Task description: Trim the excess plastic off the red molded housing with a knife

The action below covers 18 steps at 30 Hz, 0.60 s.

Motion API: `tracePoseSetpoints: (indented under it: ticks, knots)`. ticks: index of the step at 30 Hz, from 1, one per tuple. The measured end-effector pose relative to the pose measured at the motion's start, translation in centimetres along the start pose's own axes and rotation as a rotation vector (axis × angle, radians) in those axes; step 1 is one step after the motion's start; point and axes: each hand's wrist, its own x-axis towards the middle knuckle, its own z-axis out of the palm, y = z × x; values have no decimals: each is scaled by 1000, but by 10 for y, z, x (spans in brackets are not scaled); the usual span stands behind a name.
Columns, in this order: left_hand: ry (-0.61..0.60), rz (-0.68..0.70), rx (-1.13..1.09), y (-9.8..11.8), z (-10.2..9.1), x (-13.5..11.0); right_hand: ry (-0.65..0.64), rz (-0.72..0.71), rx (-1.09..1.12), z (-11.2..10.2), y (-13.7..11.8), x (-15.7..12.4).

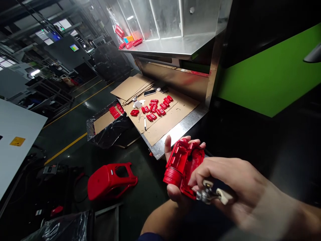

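Right hand (227, 182), nearest, has its fingers curled and pinches a small metal-headed hand tool with cream grips (209, 195), its end blurred just beside a moulded red plastic housing (184, 165). Left hand (173, 192) cradles that housing from beneath, fingers spread up its far side, thumb below: a sound hold, bracing the part and keeping its open face clear of the working fingers. Beyond: stainless steel bench (177, 134) bearing a cardboard sheet (173, 117) laid with small red parts (156, 108). Black plastic-lined bin (110, 135) beside it, holding cardboard and more red parts. Larger red plastic shell (111, 180) lies on the floor (147, 180).
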Motion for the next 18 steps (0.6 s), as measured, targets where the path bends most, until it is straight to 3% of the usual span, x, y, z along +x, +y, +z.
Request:
tracePoseSetpoints:
  ticks: [5, 10, 18]
  knots:
    - [-9, -5, -25, -8, -10, 2, -37, 48, 46, -1, -2, -2]
    - [60, -46, -36, -6, -3, -2, -83, 69, 116, 0, 1, 0]
    - [30, -76, -6, -2, 1, -6, -124, 80, 86, 3, 9, -6]
